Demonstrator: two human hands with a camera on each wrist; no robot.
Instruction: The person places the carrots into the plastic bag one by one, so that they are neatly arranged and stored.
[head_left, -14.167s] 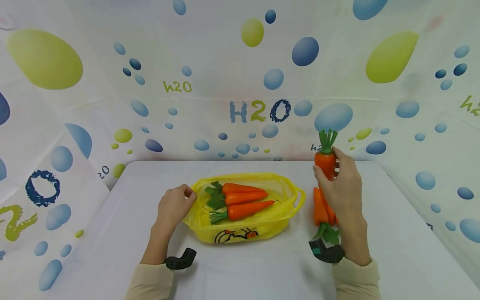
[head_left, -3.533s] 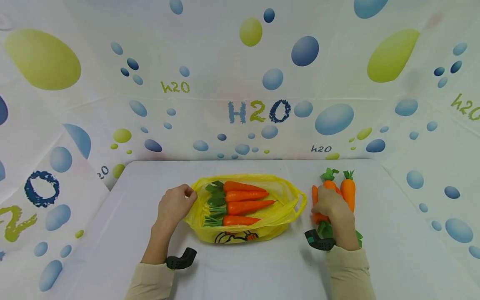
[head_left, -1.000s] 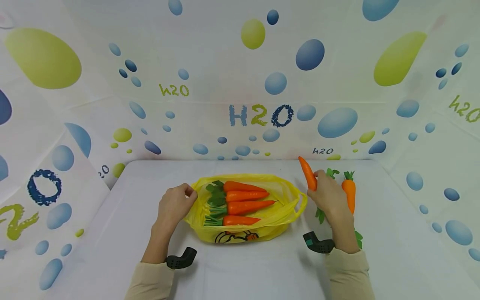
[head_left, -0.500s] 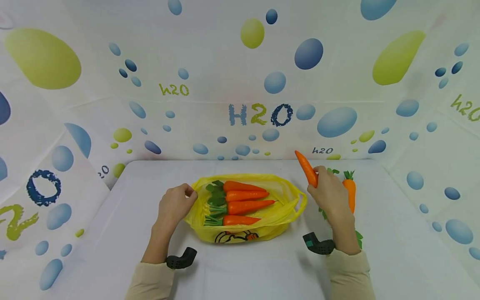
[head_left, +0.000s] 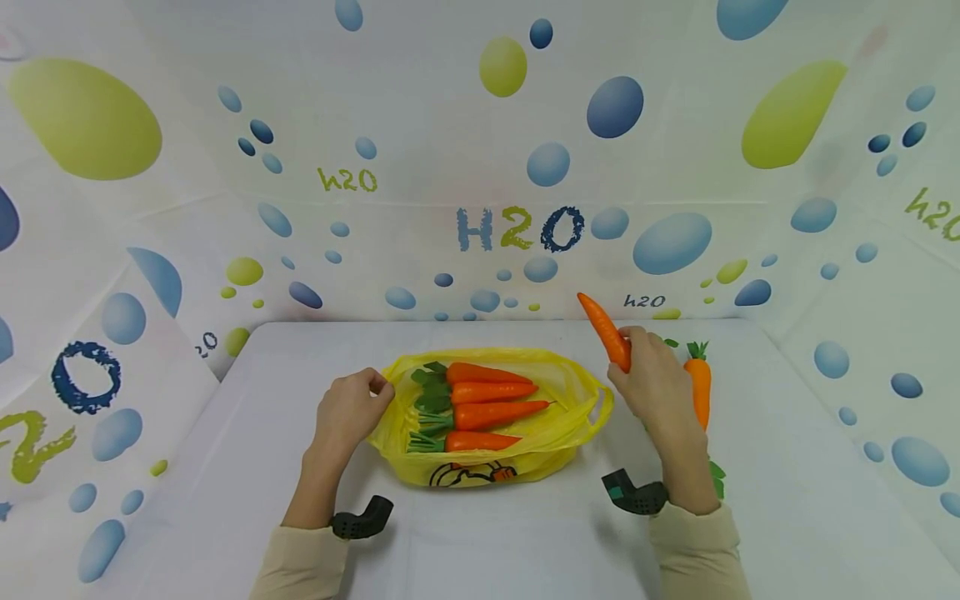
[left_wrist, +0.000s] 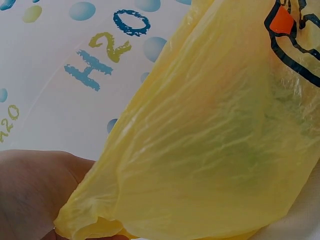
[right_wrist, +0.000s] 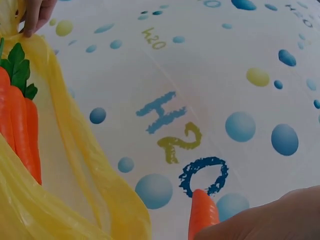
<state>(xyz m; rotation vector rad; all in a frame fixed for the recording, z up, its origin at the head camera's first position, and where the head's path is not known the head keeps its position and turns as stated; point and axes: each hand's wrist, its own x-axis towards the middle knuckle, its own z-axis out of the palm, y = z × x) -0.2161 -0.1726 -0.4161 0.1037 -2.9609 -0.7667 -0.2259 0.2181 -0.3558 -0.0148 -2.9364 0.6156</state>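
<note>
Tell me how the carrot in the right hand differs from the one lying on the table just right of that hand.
The held carrot is raised in the right hand; the lying carrot rests on the table. The held carrot has its tip at the far end, while the lying carrot has its green top there. Both are orange and partly hidden.

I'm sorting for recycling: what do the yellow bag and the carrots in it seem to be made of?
The bag: thin plastic film, softly glossy; it creases finely, and green and orange show through in the left wrist view.
The carrots: possibly moulded plastic or foam, smooth and slightly shiny; their even orange hints at imitations, but real ones aren't ruled out.
</note>
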